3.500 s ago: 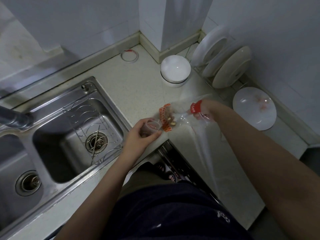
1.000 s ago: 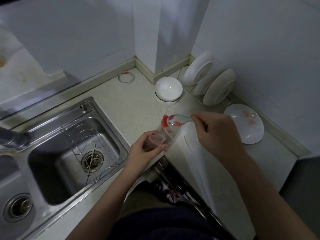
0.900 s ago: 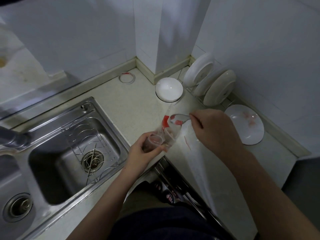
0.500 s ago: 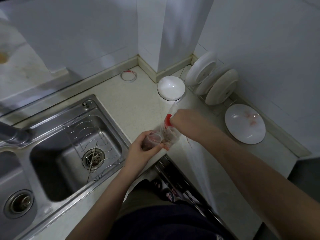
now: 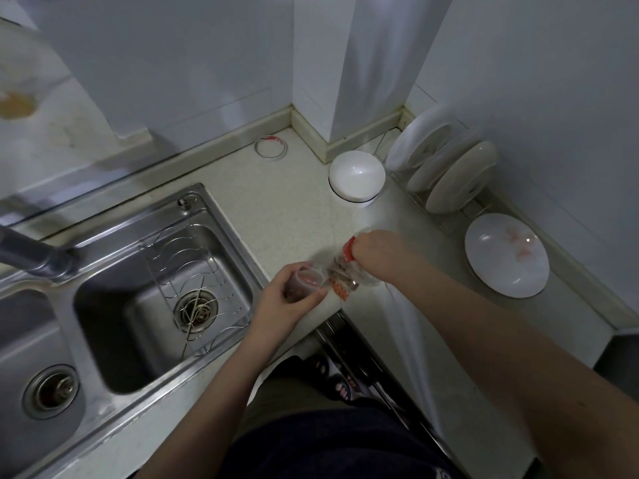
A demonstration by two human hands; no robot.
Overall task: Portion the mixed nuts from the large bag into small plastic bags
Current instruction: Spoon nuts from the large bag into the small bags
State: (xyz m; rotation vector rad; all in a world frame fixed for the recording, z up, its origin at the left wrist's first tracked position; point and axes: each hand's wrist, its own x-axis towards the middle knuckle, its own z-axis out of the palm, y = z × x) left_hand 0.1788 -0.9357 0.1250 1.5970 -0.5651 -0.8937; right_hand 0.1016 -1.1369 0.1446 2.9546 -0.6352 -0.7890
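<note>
1. Left hand (image 5: 281, 304): just right of the sink (image 5: 221, 219), at the front edge of the tabletop (image 5: 287, 209). Its fingers and thumb are curled round the small bag (image 5: 306, 280), and it has hardly shifted in the last second.
2. Small bag: held mouth-up in that hand, just right of the sink. Dark nuts show inside, but how full it is cannot be told.
3. Large bag (image 5: 342, 276): a little further right of the sink, touching the small bag's right side. A second ago its top stood raised and spread. Now it is bunched low and leans on the small bag, with its own nuts gathered by the orange-patterned strip.
4. Right hand (image 5: 378, 257): further right of the sink again. It has swung in from the right and dropped, its fingers closed round the large bag's red-trimmed top. The knuckles hide the exact pinch.
5. Reading: the move inward suggests another tip or shake into the small bag. This portion looks unfinished, since the small bag's mouth is open.
6. Plate (image 5: 506, 261): far right of the sink, lying flat on the tabletop, with neither hand touching it.
</note>
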